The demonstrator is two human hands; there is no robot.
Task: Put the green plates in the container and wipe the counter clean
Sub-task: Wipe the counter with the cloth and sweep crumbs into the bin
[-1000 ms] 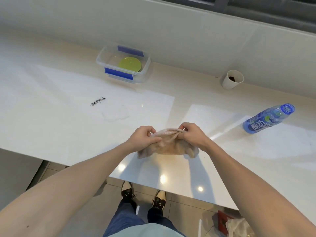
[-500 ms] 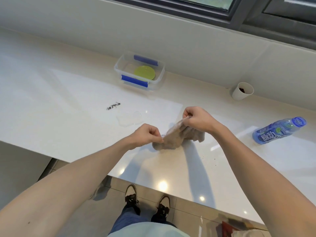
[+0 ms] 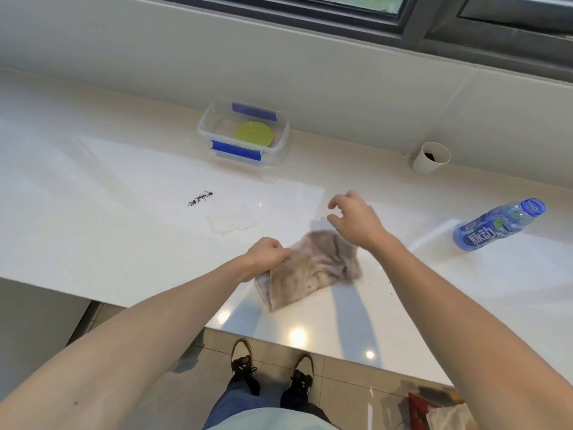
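A clear plastic container [image 3: 280,150] with blue clips stands at the back of the white counter [image 3: 93,187], with a green plate [image 3: 253,134] lying inside it. A crumpled beige cloth [image 3: 310,271] lies on the counter near the front edge. My left hand [image 3: 266,252] pinches the cloth's left edge. Just above the cloth's far right corner, my right hand [image 3: 356,221] hovers with loosely curled fingers and holds nothing. Dark crumbs [image 3: 200,198] and a small puddle of water [image 3: 232,220] sit on the counter left of the cloth.
A white paper cup [image 3: 429,158] with dark residue stands by the back wall at right. Further right, a blue drink bottle [image 3: 496,225] lies on its side. The counter's front edge runs just below the cloth; my shoes [image 3: 269,367] stand on the tiled floor beneath.
My right hand has let go of the cloth and lifted off it. The cloth has dropped onto the counter and spread out, still pinched by my left hand.
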